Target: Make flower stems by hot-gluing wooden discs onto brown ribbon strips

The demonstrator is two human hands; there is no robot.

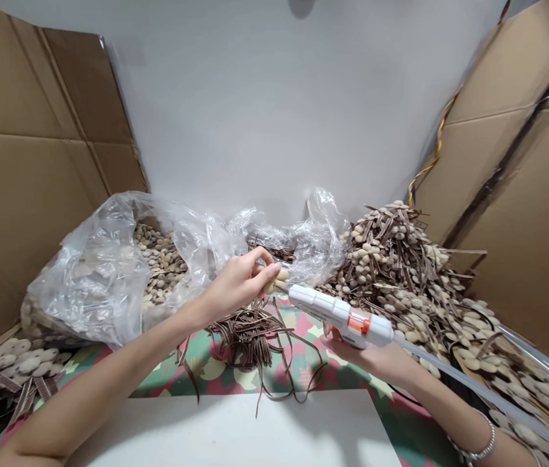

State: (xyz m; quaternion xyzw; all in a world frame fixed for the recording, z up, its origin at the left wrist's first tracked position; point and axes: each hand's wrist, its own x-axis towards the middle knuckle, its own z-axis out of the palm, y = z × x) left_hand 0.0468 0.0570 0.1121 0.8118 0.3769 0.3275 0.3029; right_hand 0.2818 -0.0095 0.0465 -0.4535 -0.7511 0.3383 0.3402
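My left hand [249,280] is closed, thumb and fingertips pinching a small beige petal-shaped piece [281,277]. In my right hand [366,358] is a white glue gun [339,314] with an orange part, gripped from below. Its nozzle points left and is at the beige piece; I cannot tell whether they touch. A long translucent glue stick [478,389] runs out of the gun's rear. Under my left hand lies a tangle of thin brown ribbon strips [249,334].
A white board [235,431] lies on the patterned cloth [196,363]. At left, a clear plastic bag [99,272] holds many beige pieces [160,259]. A heap of beige pieces with brown ribbons [400,259] stands at right. Cardboard walls [522,214] flank both sides.
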